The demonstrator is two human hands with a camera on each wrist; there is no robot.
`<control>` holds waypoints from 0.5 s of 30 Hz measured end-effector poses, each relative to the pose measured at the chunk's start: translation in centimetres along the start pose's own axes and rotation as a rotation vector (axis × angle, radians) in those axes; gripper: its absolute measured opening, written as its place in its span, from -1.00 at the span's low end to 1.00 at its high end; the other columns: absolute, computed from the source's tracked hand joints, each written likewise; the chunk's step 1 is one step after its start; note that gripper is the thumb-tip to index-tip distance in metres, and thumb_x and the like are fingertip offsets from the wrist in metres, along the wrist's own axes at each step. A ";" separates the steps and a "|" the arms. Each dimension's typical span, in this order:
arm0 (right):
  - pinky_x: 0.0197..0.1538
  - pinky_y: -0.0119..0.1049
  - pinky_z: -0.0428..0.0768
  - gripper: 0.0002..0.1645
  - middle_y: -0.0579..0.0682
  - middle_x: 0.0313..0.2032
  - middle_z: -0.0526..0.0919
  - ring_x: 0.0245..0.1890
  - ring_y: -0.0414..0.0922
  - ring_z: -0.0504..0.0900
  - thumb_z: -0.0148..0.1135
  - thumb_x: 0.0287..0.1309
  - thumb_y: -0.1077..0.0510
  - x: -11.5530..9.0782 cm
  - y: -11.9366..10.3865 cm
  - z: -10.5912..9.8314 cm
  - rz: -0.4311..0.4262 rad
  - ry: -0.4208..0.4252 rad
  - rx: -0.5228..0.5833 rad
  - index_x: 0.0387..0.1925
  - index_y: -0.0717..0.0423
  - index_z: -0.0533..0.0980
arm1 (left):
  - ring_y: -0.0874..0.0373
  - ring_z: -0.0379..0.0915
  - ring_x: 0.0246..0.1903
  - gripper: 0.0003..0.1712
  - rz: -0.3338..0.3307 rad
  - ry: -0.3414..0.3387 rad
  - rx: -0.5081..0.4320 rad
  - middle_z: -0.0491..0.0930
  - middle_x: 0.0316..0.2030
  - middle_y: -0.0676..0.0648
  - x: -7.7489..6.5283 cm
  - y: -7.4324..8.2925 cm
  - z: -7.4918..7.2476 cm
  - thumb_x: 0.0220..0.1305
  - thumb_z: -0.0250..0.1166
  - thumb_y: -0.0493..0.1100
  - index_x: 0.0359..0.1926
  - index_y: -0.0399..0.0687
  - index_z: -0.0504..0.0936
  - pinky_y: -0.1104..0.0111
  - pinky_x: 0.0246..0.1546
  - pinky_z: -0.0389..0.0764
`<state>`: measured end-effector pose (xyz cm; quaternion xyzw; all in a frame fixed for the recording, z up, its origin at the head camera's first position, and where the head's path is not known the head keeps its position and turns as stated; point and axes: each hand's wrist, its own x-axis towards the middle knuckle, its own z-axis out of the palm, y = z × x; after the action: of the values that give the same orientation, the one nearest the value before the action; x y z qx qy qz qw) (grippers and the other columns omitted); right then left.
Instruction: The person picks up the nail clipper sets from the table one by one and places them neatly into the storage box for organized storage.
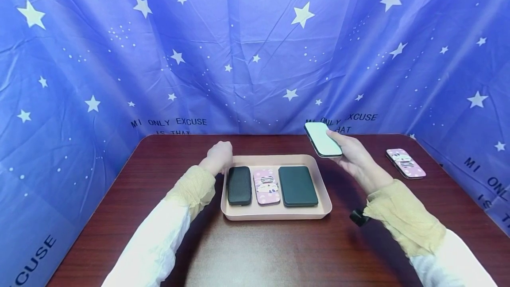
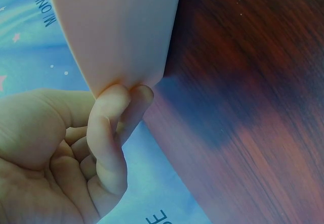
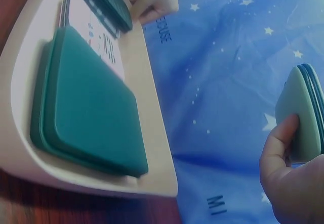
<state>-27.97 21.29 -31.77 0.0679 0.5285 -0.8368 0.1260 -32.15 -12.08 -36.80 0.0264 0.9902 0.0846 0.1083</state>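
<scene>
At its back left corner, my left hand [image 1: 221, 156] pinches the rim of a shallow beige tray [image 1: 276, 216]; the left wrist view shows thumb and finger on the tray wall [image 2: 121, 32]. My right hand [image 1: 356, 156] grips a flat mint-green case [image 1: 324, 140], thumb on its pale face, raised off the table to the right of the tray. Inside the tray, side by side, lie a black textured case [image 1: 239, 186], a pink case with a cartoon print [image 1: 266, 187] and a wider dark green case [image 1: 298, 186]. The right wrist view shows the dark green case [image 3: 96, 107] up close.
Another pink patterned case [image 1: 406, 163] lies on the brown wooden table [image 1: 259, 251] at the far right. Behind and beside the table hangs a blue curtain with white stars [image 1: 247, 56]. A small black object [image 1: 359, 217] shows below the right wrist.
</scene>
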 end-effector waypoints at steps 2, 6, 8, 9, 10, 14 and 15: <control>-0.36 -0.38 0.66 -0.90 -0.07 -0.46 0.69 -0.45 -0.24 0.68 0.13 0.28 0.14 0.0 0.2 0.4 0.003 -0.014 -0.002 -0.32 0.09 0.50 | 0.19 0.52 -0.82 -0.85 0.003 0.000 0.001 0.55 -0.85 -0.02 0.0 0.0 0.0 -0.11 0.26 -0.48 -0.45 -0.24 0.60 0.36 -0.75 0.56; -0.35 -0.38 0.66 -0.89 -0.07 -0.45 0.69 -0.44 -0.24 0.68 0.11 0.30 0.15 0.0 0.6 1.1 0.005 -0.044 0.000 -0.33 0.09 0.51 | 0.19 0.52 -0.82 -0.86 0.004 0.005 -0.004 0.54 -0.85 -0.02 0.0 0.0 0.0 -0.10 0.26 -0.47 -0.44 -0.23 0.59 0.35 -0.74 0.56; -0.34 -0.38 0.65 -0.87 -0.07 -0.45 0.69 -0.44 -0.24 0.68 0.11 0.30 0.15 0.0 0.8 1.5 0.006 -0.056 -0.001 -0.34 0.08 0.53 | 0.19 0.52 -0.82 -0.87 0.002 0.005 -0.006 0.54 -0.85 -0.02 0.0 0.0 0.0 -0.08 0.25 -0.46 -0.44 -0.23 0.58 0.35 -0.73 0.56; -0.34 -0.39 0.65 -0.87 -0.07 -0.45 0.69 -0.44 -0.24 0.68 0.10 0.31 0.15 0.0 0.9 1.7 0.006 -0.060 -0.004 -0.33 0.08 0.53 | 0.19 0.52 -0.81 -0.88 0.002 0.003 -0.007 0.54 -0.85 -0.01 0.0 0.0 0.0 -0.07 0.24 -0.46 -0.45 -0.22 0.59 0.35 -0.73 0.56; -0.34 -0.40 0.65 -0.88 -0.07 -0.45 0.69 -0.44 -0.25 0.68 0.09 0.31 0.14 0.1 1.0 1.9 0.004 -0.064 -0.016 -0.30 0.09 0.51 | 0.19 0.52 -0.81 -0.89 0.001 -0.001 -0.010 0.54 -0.85 -0.02 -0.1 0.0 -0.1 -0.06 0.24 -0.45 -0.46 -0.22 0.59 0.35 -0.72 0.56; -0.34 -0.42 0.64 -0.81 -0.08 -0.45 0.69 -0.43 -0.26 0.68 0.07 0.33 0.13 0.2 1.6 2.5 -0.001 -0.083 -0.054 -0.12 0.15 0.38 | 0.19 0.53 -0.81 -0.90 -0.002 -0.016 -0.016 0.55 -0.85 -0.01 -0.1 0.0 -0.1 -0.03 0.22 -0.45 -0.50 -0.22 0.61 0.36 -0.72 0.56; -0.34 -0.43 0.64 -0.78 -0.09 -0.45 0.69 -0.43 -0.26 0.68 0.07 0.33 0.13 0.2 1.7 2.6 -0.004 -0.088 -0.063 -0.08 0.17 0.34 | 0.19 0.53 -0.80 -0.90 -0.001 -0.017 -0.016 0.54 -0.85 -0.01 0.0 0.0 -0.1 -0.03 0.23 -0.45 -0.49 -0.23 0.61 0.36 -0.72 0.57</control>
<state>-27.63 18.22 -32.15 0.0261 0.5488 -0.8221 0.1494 -32.13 -12.10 -36.72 0.0257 0.9885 0.0920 0.1168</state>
